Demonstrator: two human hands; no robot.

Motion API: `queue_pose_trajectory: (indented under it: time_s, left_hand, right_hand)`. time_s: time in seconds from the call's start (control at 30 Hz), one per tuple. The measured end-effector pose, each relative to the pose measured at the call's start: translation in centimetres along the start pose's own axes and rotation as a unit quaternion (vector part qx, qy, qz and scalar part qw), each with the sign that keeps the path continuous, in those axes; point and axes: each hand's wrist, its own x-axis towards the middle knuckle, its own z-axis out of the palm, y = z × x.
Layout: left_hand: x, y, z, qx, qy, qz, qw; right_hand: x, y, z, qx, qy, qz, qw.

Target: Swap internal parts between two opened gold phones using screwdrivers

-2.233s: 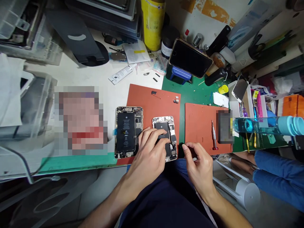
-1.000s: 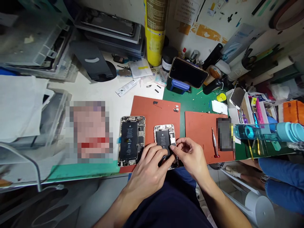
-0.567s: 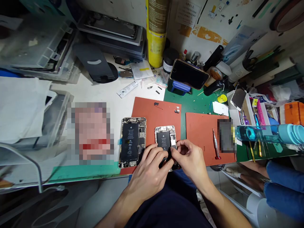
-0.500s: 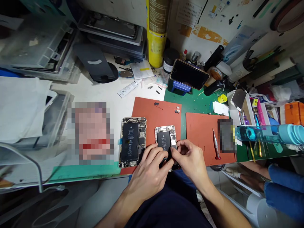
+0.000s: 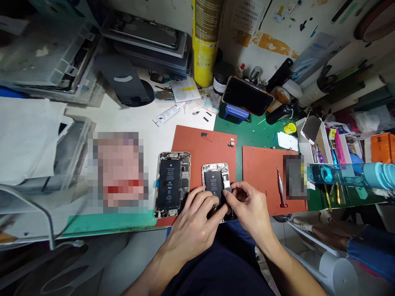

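A smaller opened phone [image 5: 213,179] with a black battery lies on the red-brown mat [image 5: 197,139] near the table's front edge. My left hand [image 5: 199,218] rests over its lower left part, fingers bent round it. At the phone's right edge, my right hand [image 5: 248,201] has thumb and forefinger close together; whether a small part is between them is too small to tell. Left of my left hand lies a larger opened phone [image 5: 169,181], its battery and board exposed. Small metal parts [image 5: 231,142] sit at the mat's upper right.
A second mat [image 5: 259,176] at right bears a screwdriver [image 5: 280,187] and a blurred dark item. Behind stand a phone on a blue stand [image 5: 236,113] and a yellow can [image 5: 204,61]. A clear blue bottle [image 5: 354,174] lies right. A person's legs show lower right.
My right thumb and fingers have shifted very slightly at the smaller phone's edge. My left hand keeps its place. The person's legs at the lower right have moved a little.
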Motion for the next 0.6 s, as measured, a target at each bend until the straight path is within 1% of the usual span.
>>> queue_pose_trajectory:
  time_s: [0.4, 0.6]
  left_hand:
    - [-0.10, 0.02, -0.06, -0.004, -0.006, 0.001, 1.000]
    - [-0.02, -0.09, 0.12, -0.007, -0.010, 0.005, 1.000]
  right_hand:
    - [0.08, 0.48, -0.17, -0.008, -0.004, -0.008, 1.000]
    - [0.04, 0.82, -0.30, 0.013, -0.015, -0.005, 1.000]
